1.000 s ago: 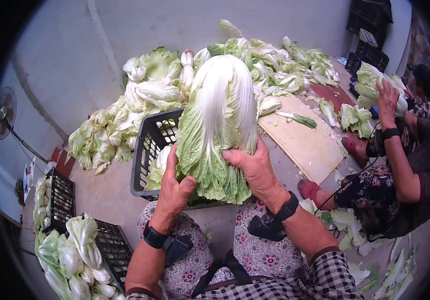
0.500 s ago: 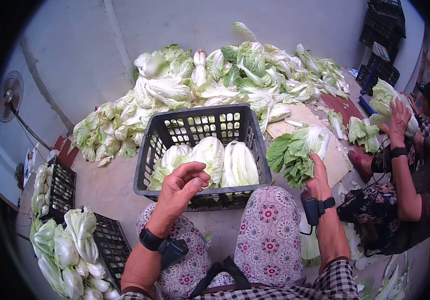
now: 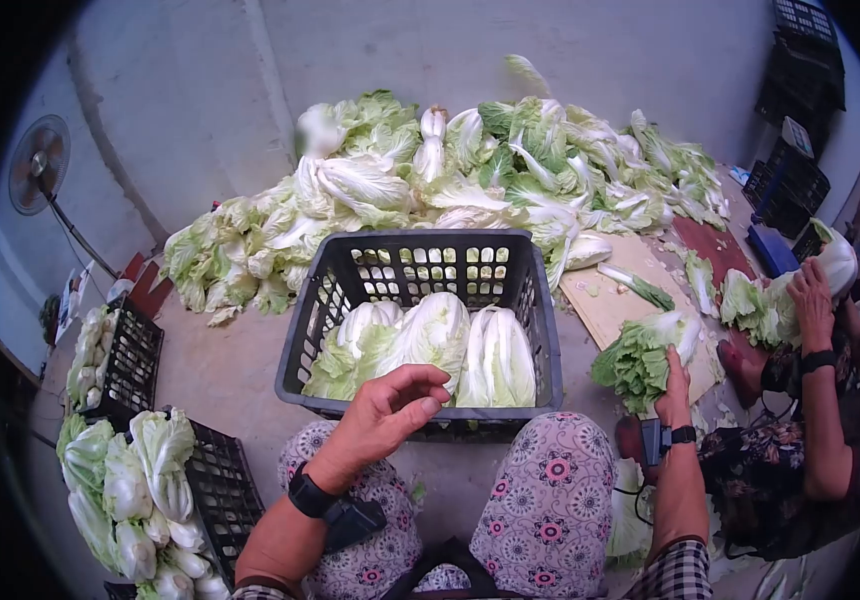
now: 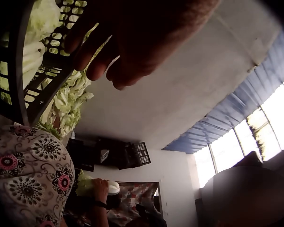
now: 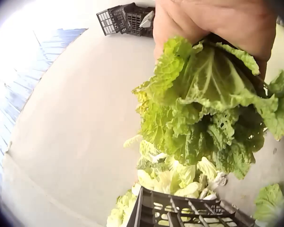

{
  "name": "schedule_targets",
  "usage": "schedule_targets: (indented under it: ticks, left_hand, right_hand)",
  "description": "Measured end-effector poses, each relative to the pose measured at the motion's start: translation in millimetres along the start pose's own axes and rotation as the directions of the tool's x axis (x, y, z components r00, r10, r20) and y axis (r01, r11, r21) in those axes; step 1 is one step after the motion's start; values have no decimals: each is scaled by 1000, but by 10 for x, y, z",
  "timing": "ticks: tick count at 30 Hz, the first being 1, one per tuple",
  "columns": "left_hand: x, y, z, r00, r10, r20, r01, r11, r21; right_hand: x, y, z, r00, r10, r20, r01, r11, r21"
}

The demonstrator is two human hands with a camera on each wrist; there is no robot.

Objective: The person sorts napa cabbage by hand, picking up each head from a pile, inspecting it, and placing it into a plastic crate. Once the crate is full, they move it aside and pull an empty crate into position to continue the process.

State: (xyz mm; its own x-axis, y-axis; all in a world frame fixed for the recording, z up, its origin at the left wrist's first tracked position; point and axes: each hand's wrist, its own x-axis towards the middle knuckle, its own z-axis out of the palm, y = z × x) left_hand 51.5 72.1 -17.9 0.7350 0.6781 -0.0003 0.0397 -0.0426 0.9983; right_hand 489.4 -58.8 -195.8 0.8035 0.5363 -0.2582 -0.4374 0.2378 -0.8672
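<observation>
Since the earliest frame, both hands have parted: the right hand (image 3: 675, 392) has swung out past the right side of the black crate (image 3: 420, 237) with a leafy cabbage bunch (image 3: 647, 352), and the left hand (image 3: 390, 415) is now empty. Largest of all, the heap of cabbages (image 3: 350, 190) spreads along the wall (image 3: 380, 50). Before it sits the black crate, holding three pale cabbage heads (image 3: 435, 345) side by side at its near end. Two filled side crates (image 3: 225, 485) stand at the left. To the right lies a pale board (image 3: 600, 305), with a thin leafy piece (image 3: 638, 287) on it. Near its front edge, the right hand grips the bunch, fingers curled round it; whether that is a whole head or loose leaves is hard to tell. Over the black crate's near rim, the left hand hovers half open, fingers loosely bent.
</observation>
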Motion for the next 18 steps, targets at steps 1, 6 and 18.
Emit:
schedule_targets:
  ticks: [1,6,18]
  left_hand:
    - [2,6,1,1000,-14,4,14,1000,0]
    - [-5,-13,-10,998,-40,42,38,998,43]
    - [182,234,-262,998,55,12,-56,997,58]
  right_hand:
    - [114,-79,-7,994,13,-110,-19,998,-59]
    - [379,-109,-170,984,19,-179,-118,821,-559]
    - [-872,-292,1316,733,131,667,344,775,-531]
